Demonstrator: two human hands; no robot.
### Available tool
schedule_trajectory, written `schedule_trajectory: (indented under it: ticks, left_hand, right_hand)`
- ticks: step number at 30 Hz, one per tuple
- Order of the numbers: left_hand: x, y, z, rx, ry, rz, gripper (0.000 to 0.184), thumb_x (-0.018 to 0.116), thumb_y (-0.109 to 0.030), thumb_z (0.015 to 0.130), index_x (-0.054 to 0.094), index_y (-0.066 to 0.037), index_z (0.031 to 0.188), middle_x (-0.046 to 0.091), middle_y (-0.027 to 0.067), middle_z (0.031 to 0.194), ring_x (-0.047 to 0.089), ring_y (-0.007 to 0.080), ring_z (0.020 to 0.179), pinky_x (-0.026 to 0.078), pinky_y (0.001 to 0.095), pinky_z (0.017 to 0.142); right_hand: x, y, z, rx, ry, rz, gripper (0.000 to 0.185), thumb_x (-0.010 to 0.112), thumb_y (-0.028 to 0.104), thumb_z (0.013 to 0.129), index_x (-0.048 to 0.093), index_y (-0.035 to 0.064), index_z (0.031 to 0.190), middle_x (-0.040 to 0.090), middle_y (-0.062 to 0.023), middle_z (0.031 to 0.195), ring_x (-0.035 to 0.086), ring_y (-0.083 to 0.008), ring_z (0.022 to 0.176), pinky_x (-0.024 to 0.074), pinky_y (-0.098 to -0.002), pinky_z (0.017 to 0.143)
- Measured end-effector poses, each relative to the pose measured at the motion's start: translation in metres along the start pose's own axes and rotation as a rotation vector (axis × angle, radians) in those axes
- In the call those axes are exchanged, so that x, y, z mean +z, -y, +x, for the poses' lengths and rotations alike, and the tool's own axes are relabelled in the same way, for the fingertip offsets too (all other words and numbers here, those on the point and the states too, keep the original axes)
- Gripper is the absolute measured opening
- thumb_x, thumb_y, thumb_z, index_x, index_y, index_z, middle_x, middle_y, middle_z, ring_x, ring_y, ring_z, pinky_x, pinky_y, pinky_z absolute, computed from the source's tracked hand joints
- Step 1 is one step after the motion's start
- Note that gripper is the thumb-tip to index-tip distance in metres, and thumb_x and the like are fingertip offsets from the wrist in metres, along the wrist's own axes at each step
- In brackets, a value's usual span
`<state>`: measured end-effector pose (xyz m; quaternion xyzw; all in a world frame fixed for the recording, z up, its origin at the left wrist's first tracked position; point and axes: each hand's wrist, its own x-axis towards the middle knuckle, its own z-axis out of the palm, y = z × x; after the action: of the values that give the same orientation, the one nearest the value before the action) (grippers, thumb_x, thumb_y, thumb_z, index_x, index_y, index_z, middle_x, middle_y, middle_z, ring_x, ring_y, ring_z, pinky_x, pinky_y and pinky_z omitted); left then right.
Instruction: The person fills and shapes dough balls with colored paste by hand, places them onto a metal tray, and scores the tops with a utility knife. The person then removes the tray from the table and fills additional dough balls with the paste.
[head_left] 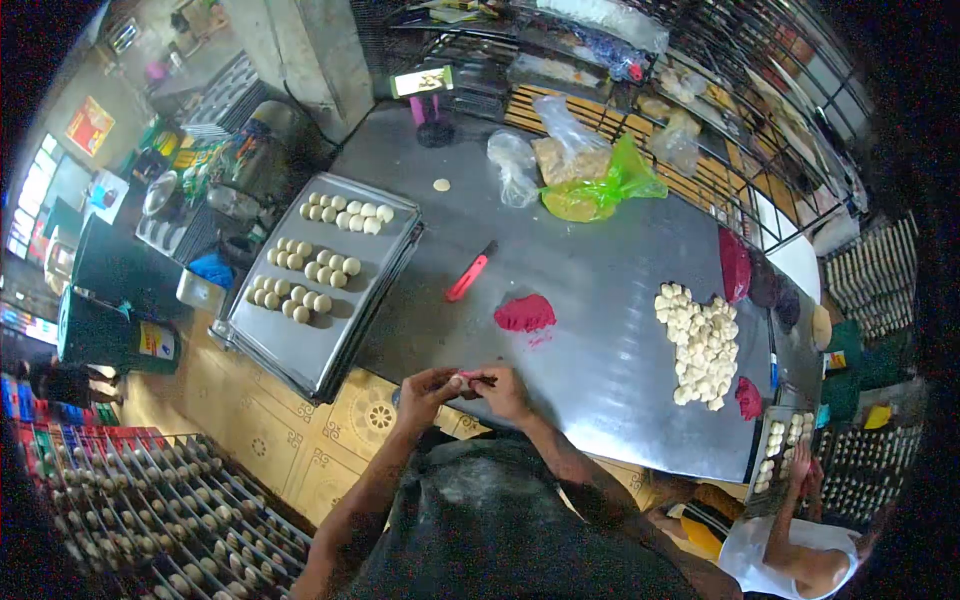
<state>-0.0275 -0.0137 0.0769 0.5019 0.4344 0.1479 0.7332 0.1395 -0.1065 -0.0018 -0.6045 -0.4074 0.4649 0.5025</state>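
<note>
At the table's near edge, my left hand [424, 392] and my right hand [501, 388] meet with fingers pinched around a small piece of pale dough [459, 382]. A bit of pink shows at the dough between my fingertips. Beyond my hands lies a mound of crumbly magenta filling [525, 314] on the dark metal table [600, 270]. A red-handled tool with a dark narrow blade [470, 274] rests further back. To the left, a metal tray [285, 345] bears several groups of round dough balls [290, 296].
A heap of dough pieces [697, 345] lies on the right, with a smaller magenta lump [748, 398] nearby. Plastic bags [590, 195] and a phone on a stand [421, 82] stand at the back. Another person [800, 550] works at the lower right. Racks [170, 510] flank me.
</note>
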Motion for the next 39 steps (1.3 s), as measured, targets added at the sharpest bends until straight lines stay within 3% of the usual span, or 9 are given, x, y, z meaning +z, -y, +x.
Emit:
schedule_trajectory:
  ticks: [6,11,14,18,22,25,34,37,39]
  left_hand:
    - [-0.030,0.023,0.007,0.053,-0.076,-0.121,0.036,0.074,-0.019,0.091,0.067,0.006,0.116,0.073,0.0109,0.100,0.068,0.0159,0.091,0.055,0.0310,0.083]
    - [-0.096,0.000,0.004,0.030,-0.092,-0.008,0.030,0.072,-0.018,0.092,0.069,0.005,0.111,0.073,0.0098,0.100,0.069,0.0162,0.088,0.055,0.0296,0.079]
    - [-0.174,0.024,0.021,0.299,-0.331,0.198,0.031,0.073,-0.017,0.090,0.069,0.007,0.110,0.072,0.0089,0.098,0.068,0.0182,0.091,0.055,0.0311,0.081]
    - [-0.231,-0.024,0.027,0.620,-0.530,0.004,0.022,0.072,-0.009,0.085,0.071,0.002,0.104,0.071,0.0102,0.102,0.068,0.0208,0.088,0.055,0.0333,0.077]
    - [-0.272,-0.035,0.073,0.686,-0.300,-0.171,0.020,0.067,-0.005,0.089,0.071,0.000,0.107,0.066,0.0101,0.094,0.065,0.0231,0.092,0.052,0.0348,0.079]
    - [-0.271,-0.039,0.073,0.739,-0.463,0.882,0.017,0.065,-0.002,0.087,0.073,-0.003,0.102,0.067,0.0153,0.095,0.066,0.0283,0.092,0.052,0.0373,0.077]
    - [-0.244,-0.039,0.063,0.562,-0.620,0.763,0.024,0.073,-0.005,0.079,0.071,-0.003,0.103,0.066,0.0148,0.099,0.065,0.0313,0.092,0.053,0.0398,0.080]
    - [-0.222,-0.037,0.054,0.584,-0.670,0.488,0.029,0.073,-0.005,0.082,0.069,-0.005,0.110,0.067,0.0145,0.104,0.065,0.0305,0.097,0.053,0.0383,0.080]
    - [-0.201,-0.035,0.039,0.621,-0.776,0.515,0.031,0.073,-0.005,0.083,0.068,-0.005,0.113,0.067,0.0142,0.107,0.065,0.0299,0.100,0.053,0.0376,0.081]
  right_hand:
    - [0.018,0.023,0.019,0.137,0.111,0.065,0.019,0.058,-0.004,0.094,0.067,-0.0083,0.110,0.071,-0.0093,0.092,0.069,-0.0163,0.084,0.0564,-0.0300,0.079]
    - [0.066,0.047,0.042,-0.030,0.105,0.008,0.027,0.060,-0.002,0.093,0.064,-0.0056,0.119,0.071,-0.0103,0.104,0.068,-0.0163,0.088,0.0568,-0.0302,0.080]
    - [0.090,0.058,0.053,-0.098,0.066,0.115,0.034,0.064,0.001,0.090,0.064,-0.0009,0.124,0.071,-0.0109,0.109,0.068,-0.0141,0.090,0.0562,-0.0290,0.080]
    - [0.089,0.052,0.054,0.204,0.055,0.333,0.032,0.057,-0.002,0.096,0.059,-0.0023,0.128,0.064,-0.0110,0.118,0.068,-0.0184,0.092,0.0569,-0.0295,0.076]
    - [0.075,0.032,0.042,0.217,-0.091,0.216,0.031,0.056,-0.001,0.097,0.060,-0.0016,0.128,0.066,-0.0100,0.112,0.067,-0.0168,0.089,0.0563,-0.0285,0.074]
    - [0.059,0.039,0.027,0.244,-0.115,0.226,0.031,0.057,0.001,0.098,0.060,-0.0010,0.128,0.067,-0.0089,0.106,0.067,-0.0154,0.087,0.0558,-0.0278,0.073]
    - [-0.019,0.017,-0.033,0.249,-0.284,0.294,0.029,0.060,0.007,0.098,0.062,0.0010,0.126,0.068,-0.0081,0.105,0.066,-0.0136,0.083,0.0548,-0.0263,0.070]
    - [-0.080,-0.006,-0.051,0.272,-0.328,0.049,0.029,0.061,0.007,0.097,0.062,0.0017,0.126,0.068,-0.0095,0.109,0.065,-0.0134,0.089,0.0540,-0.0275,0.077]
    - [-0.165,-0.114,-0.068,-0.057,-0.470,0.029,0.033,0.060,0.013,0.097,0.060,0.0041,0.130,0.065,-0.0121,0.121,0.063,-0.0169,0.101,0.0521,-0.0320,0.086]
